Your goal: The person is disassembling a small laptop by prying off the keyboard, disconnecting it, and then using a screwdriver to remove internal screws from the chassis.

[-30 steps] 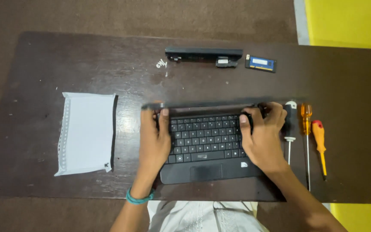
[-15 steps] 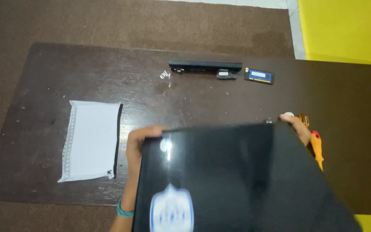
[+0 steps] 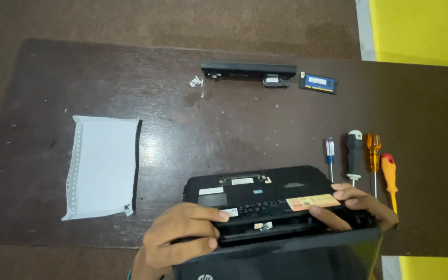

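Observation:
A black laptop is held tilted above the near edge of the dark table, its underside with stickers and an empty battery bay facing up. Its glossy lid hangs toward me at the bottom of the view. My left hand grips the laptop's left near side, fingers curled over the base. My right hand grips the right side, fingers lying on an orange sticker.
A long black battery and a small blue memory module lie at the far edge, with tiny screws nearby. Several screwdrivers lie to the right. A white padded sheet lies at the left. A yellow wall stands at far right.
The laptop lay open with the keyboard up a second ago. It was then shut and lifted toward me, and now it is turned over with its underside up. The view shifted slightly.

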